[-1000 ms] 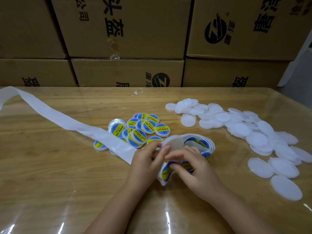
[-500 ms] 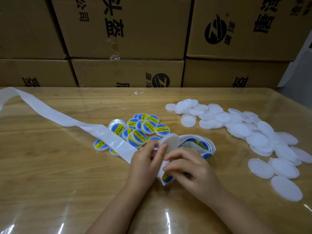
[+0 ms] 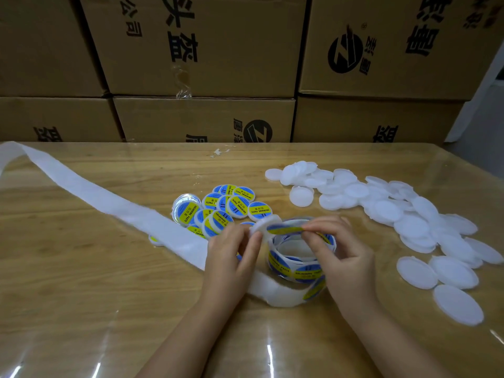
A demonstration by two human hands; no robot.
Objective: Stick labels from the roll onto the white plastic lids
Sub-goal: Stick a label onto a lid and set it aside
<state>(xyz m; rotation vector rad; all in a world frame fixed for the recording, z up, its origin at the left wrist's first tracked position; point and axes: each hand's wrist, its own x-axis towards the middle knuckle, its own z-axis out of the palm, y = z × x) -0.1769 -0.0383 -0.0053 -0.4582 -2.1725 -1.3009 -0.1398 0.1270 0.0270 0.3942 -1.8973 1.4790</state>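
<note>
White round plastic lid (image 3: 262, 226) is pinched by left hand (image 3: 231, 259), blue-and-yellow sticker label (image 3: 286, 229) at three o'clock by right hand (image 3: 342, 255).

Left grip (image 3: 231, 257) and right grip (image 3: 344, 259) are bare, forearms likewise bare.

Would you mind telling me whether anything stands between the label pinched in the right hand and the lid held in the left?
Nothing visible does. The label, pinched by the right hand, appears to meet the edge of the white lid that the left hand holds. The label roll lies below them on the table.
</note>
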